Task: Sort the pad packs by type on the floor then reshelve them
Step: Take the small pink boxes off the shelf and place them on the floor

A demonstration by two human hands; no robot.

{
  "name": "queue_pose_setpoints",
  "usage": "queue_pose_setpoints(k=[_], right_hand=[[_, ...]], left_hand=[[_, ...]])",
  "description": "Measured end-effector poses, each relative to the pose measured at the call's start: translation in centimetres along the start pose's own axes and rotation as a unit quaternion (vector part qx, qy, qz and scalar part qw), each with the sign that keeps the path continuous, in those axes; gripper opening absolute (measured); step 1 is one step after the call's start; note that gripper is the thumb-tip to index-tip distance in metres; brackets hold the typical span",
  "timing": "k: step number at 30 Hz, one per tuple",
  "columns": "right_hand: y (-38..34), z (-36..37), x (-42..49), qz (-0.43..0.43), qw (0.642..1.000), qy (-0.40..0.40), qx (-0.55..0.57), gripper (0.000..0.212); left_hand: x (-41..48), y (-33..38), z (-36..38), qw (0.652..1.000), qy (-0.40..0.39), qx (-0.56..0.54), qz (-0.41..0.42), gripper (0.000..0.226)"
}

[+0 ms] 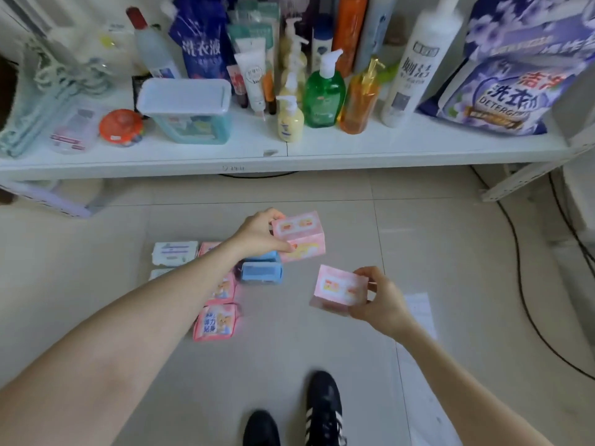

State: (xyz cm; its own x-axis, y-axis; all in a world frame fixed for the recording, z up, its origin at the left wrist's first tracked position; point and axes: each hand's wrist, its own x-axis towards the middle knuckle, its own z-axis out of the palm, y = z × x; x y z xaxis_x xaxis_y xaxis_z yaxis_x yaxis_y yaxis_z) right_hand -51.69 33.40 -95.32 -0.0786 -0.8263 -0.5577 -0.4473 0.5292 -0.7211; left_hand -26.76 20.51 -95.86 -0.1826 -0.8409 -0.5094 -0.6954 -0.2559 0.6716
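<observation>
My left hand grips a pink boxy pad pack, held above the floor in front of the shelf. My right hand holds a second pink pack of the same kind, lower and to the right. On the tiled floor beneath my left forearm lie two blue packs, a white pack with another partly hidden below it, and pink flat packs with a cartoon print, some covered by my arm.
A low white shelf runs across the back, crowded with pump bottles, tubes, a lidded plastic box and a large detergent bag. Black cables trail over the floor at right. My black shoes stand at the bottom.
</observation>
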Motion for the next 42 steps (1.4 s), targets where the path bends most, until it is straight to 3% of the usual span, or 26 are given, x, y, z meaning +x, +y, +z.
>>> queue_pose_setpoints(k=[10, 19, 27, 31, 42], right_hand=[[12.4, 7.5, 14.7, 0.000, 0.999, -0.004, 0.041, 0.057], [18.8, 11.5, 21.2, -0.024, 0.998, -0.028, 0.058, 0.065], [20.3, 13.3, 23.2, -0.070, 0.995, -0.041, 0.063, 0.077], [19.9, 13.9, 23.2, -0.077, 0.992, -0.063, 0.074, 0.087], [18.2, 15.5, 24.1, -0.105, 0.987, -0.076, 0.093, 0.085]], left_hand=[[13.9, -10.7, 9.2, 0.997, -0.047, 0.062, 0.026, 0.063], [20.1, -14.5, 12.3, 0.985, -0.074, 0.147, 0.052, 0.067], [22.2, -15.6, 12.9, 0.950, -0.162, 0.258, 0.063, 0.067], [23.0, -15.0, 12.5, 0.937, -0.214, 0.270, 0.055, 0.056], [23.7, -15.4, 11.1, 0.938, -0.224, 0.262, 0.043, 0.035]])
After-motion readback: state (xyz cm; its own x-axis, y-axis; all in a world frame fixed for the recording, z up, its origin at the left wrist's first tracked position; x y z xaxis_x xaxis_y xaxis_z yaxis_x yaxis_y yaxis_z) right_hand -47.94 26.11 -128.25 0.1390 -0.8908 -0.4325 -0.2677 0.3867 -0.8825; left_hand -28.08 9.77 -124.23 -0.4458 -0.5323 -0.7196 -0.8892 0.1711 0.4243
